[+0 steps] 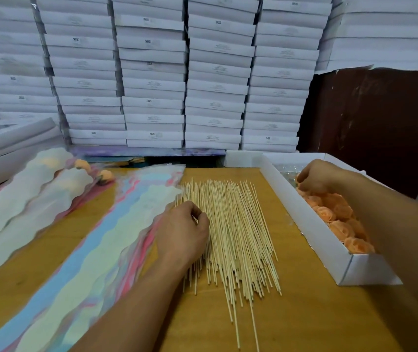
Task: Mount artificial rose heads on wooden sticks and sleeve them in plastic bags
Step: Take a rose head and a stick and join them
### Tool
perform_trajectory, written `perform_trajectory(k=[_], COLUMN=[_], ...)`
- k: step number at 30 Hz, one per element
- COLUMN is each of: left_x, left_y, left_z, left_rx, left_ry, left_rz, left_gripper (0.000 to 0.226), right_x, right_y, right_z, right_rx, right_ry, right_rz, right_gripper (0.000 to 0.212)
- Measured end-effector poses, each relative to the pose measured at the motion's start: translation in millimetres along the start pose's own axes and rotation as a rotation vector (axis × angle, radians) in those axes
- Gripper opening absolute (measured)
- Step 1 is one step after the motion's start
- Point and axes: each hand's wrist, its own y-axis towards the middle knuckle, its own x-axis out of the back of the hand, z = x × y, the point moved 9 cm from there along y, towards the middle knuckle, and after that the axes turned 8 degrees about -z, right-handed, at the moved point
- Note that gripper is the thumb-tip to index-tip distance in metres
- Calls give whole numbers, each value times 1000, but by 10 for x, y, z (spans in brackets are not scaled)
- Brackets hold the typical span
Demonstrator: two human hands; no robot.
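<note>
A loose pile of thin wooden sticks [236,229] lies in the middle of the wooden table [304,313]. My left hand [181,229] rests on the pile's left edge, fingers curled and pinching at a stick. On the right stands a long white box [312,229] holding several orange rose heads [340,219]. My right hand [317,177] reaches into the box's far end, fingers curled over a rose head there. A stack of pastel plastic bags [96,250] lies left of the sticks. Finished sleeved roses [37,189] lie at the far left.
Tall stacks of flat white boxes [152,72] form a wall behind the table. A further white box [4,148] sits at the far left. A dark brown panel [381,118] stands behind the rose box.
</note>
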Motion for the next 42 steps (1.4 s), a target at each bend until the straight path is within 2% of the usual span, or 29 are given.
perform_trajectory(k=[9, 13, 15, 17, 22, 27, 31, 36, 42], left_x=[-29, -32, -31, -33, -28, -25, -24, -28, -40], left_y=[12, 20, 22, 19, 11, 20, 19, 13, -3], left_z=[15, 22, 23, 19, 16, 19, 20, 0, -77], left_rx=[-1, 0, 1, -2, -1, 0, 0, -12, -71], left_ry=[12, 18, 18, 14, 9, 12, 4, -32, -123], left_rz=[2, 6, 5, 5, 9, 7, 6, 11, 48], left_gripper=[9, 10, 10, 10, 10, 10, 10, 9, 13], right_x=[-109, -141, -144, -159, -147, -44, 131, 389, 663], right_y=[61, 8, -6, -8, 70, 59, 71, 55, -289], right_z=[56, 83, 81, 55, -15, -26, -93, -235, 69], right_rx=[-24, -7, 13, 22, -3, -45, -89, -180, -71], right_ry=[-126, -188, -221, -246, -218, -168, -79, 210, 515], right_rz=[268, 403, 420, 392, 174, 110, 15, -136, -245], right_gripper=[38, 54, 60, 57, 32, 17, 17, 25, 25])
